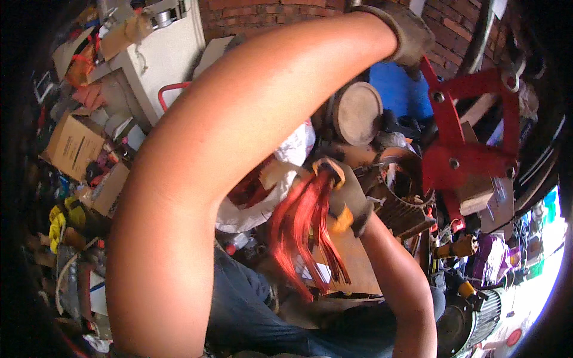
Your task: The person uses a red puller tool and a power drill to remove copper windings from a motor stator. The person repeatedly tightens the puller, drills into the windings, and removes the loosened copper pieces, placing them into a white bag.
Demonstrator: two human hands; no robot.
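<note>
My left arm reaches across the view to the upper right, and my gloved left hand (409, 36) is beside the top end of a red metal linkage clamp (456, 149). Its fingers are mostly hidden, so I cannot tell whether they grip the clamp. In the middle, my gloved right hand (351, 191) is closed on a bundle of copper wire (301, 224), whose loose strands hang down and to the left. Behind that hand is an open finned motor housing (403, 215). To its left, a white sack (242, 222) holds more reddish wire.
A blue barrel (397, 86) and a round brownish disc (358, 113) stand at the back before a brick wall (268, 17). Cardboard boxes (74, 146) and clutter fill the left. A finned electric motor (477, 322) lies at the lower right. A wooden block (476, 194) is by the clamp.
</note>
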